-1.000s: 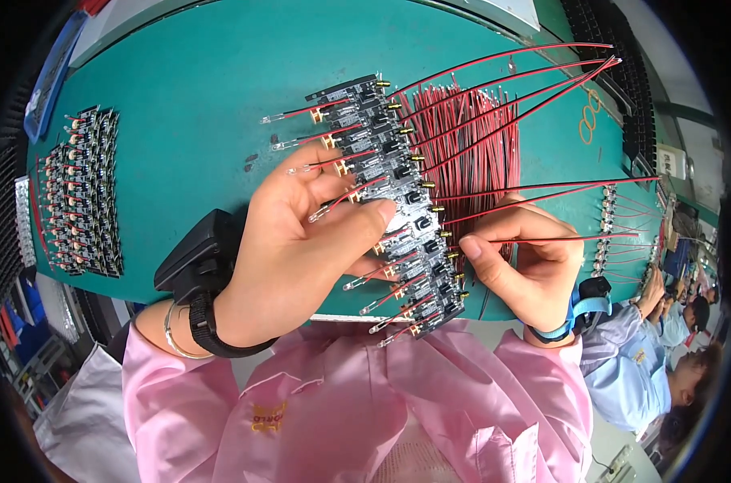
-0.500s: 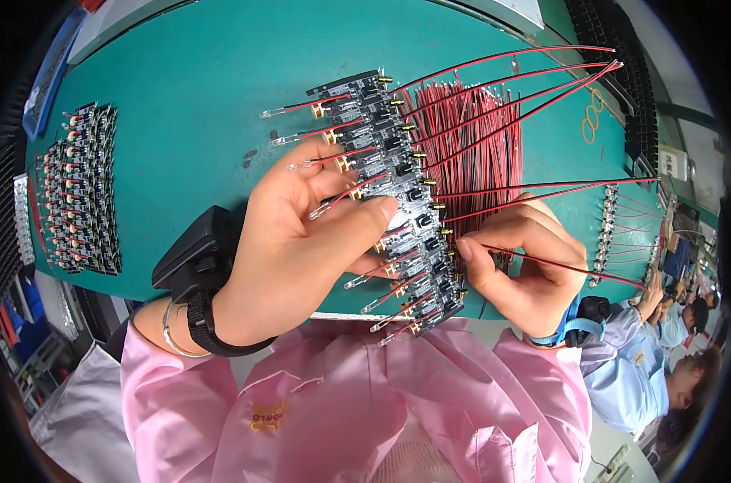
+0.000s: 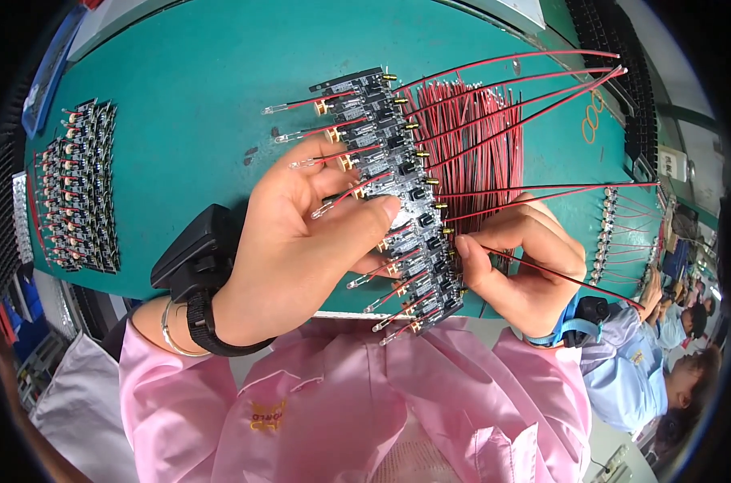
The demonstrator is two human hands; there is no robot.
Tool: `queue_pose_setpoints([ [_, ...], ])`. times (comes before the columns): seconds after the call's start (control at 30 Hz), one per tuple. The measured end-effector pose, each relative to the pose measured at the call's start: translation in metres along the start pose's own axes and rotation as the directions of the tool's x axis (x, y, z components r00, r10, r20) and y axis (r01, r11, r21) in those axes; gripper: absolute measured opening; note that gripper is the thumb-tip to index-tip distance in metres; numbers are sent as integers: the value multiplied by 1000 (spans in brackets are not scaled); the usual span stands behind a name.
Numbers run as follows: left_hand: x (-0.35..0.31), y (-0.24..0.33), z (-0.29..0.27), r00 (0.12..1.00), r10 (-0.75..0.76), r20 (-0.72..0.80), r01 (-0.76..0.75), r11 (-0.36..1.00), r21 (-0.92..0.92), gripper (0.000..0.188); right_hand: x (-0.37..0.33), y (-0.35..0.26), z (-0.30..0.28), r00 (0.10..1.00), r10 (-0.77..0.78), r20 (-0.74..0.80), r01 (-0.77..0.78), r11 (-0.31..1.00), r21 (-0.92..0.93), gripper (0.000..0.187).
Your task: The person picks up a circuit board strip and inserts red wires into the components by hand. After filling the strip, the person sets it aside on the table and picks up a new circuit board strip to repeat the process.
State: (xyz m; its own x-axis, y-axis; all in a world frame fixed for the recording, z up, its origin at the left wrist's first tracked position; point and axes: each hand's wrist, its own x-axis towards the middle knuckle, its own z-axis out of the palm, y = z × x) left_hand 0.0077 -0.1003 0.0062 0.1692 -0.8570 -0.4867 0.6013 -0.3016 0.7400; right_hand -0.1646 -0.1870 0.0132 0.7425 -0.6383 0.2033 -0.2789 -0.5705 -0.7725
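Note:
My left hand (image 3: 301,221) is closed round a long panel of black circuit boards (image 3: 418,193), its thumb pressed on the face. Small clear LEDs on red and black leads stick out of the panel's left side, and brass-coloured pins line its right edge. Several red-and-black wires run from that edge to the right. At the lower right edge my right hand (image 3: 526,262) pinches one red-and-black wire (image 3: 599,287) between thumb and forefinger, its end close to a pin. Whether that end touches the pin is hidden by the fingertips.
Behind the panel a thick bundle of red-and-black wires (image 3: 478,137) lies on the green mat (image 3: 196,97). Stacked circuit-board panels (image 3: 80,189) stand at the left. Another wired panel (image 3: 605,233) lies at the right, below some rubber bands (image 3: 592,121). Co-workers sit at far right.
The panel has shifted very slightly, its wires swaying a little with it. Both hands keep their grips in nearly the same place.

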Motion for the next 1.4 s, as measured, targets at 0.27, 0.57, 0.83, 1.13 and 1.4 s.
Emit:
queue_pose_setpoints([
  [0.27,0,0,1,1000,2,7,-2,1000,29,38,1,-1,0,998,-45,51,47,998,-40,14],
  [0.57,0,0,1,1000,10,-7,-10,1000,-3,39,1,7,-16,965,226,136,-245,959,145,13],
  [0.83,1,0,2,1000,11,3,-11,1000,-13,39,-2,43,-32,919,364,-154,-387,906,-168,12],
  [1.13,1,0,2,1000,-6,4,6,1000,-11,38,-1,46,-39,832,553,45,-549,832,-77,8],
  [1.4,0,1,2,1000,9,16,-9,1000,-20,38,-1,49,-39,842,537,59,-537,843,-10,6],
])
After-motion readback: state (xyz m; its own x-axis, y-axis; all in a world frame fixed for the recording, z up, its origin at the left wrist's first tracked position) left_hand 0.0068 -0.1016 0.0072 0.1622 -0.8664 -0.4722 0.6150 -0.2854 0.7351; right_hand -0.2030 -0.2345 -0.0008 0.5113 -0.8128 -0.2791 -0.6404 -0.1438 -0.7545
